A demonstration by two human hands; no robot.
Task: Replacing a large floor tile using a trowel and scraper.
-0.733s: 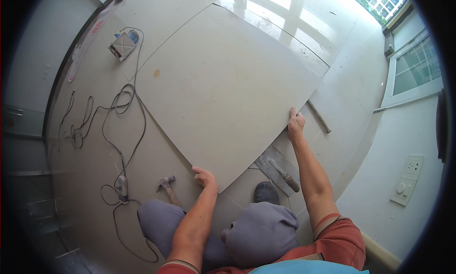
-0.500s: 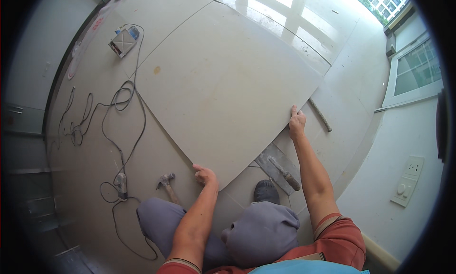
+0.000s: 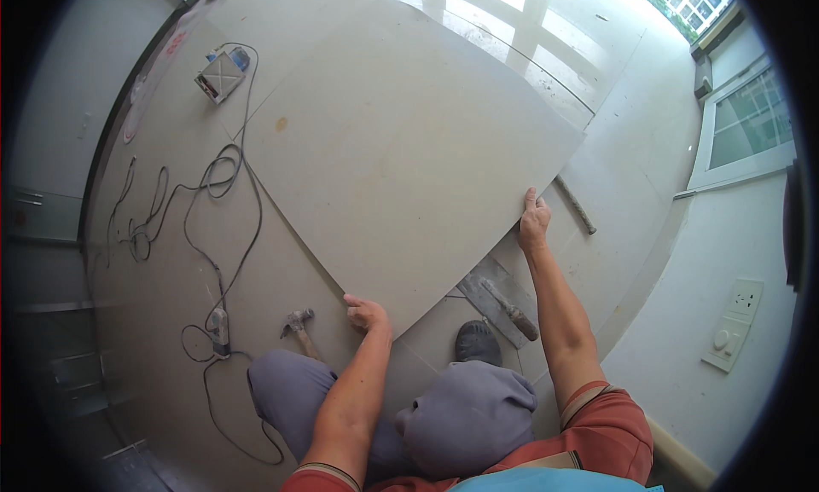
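Note:
A large pale beige floor tile point(image 3: 409, 159) with a small brownish spot lies before me, turned with one corner toward my knees. At its near left edge, my left hand point(image 3: 368, 314) grips it, thumb on top and fingers out of sight underneath. My right hand point(image 3: 535, 221) holds the near right edge the same way. Close to my left hand is a claw hammer point(image 3: 300, 332) with a wooden handle. A flat trowel point(image 3: 503, 300) with a worn grip rests on the floor under the tile's near right edge.
Beyond my right hand lies a rod-like handle point(image 3: 576, 205), partly under the tile. A dark cable point(image 3: 223, 172) loops along the left to a power strip point(image 3: 219, 332). A dusty box-like object point(image 3: 222, 77) stands far left. A wall with a socket plate point(image 3: 732, 326) bounds the right.
The tile and both hands have shifted only very slightly, and the tile's far edges look less distinct from the floor. My grip on both edges is unchanged.

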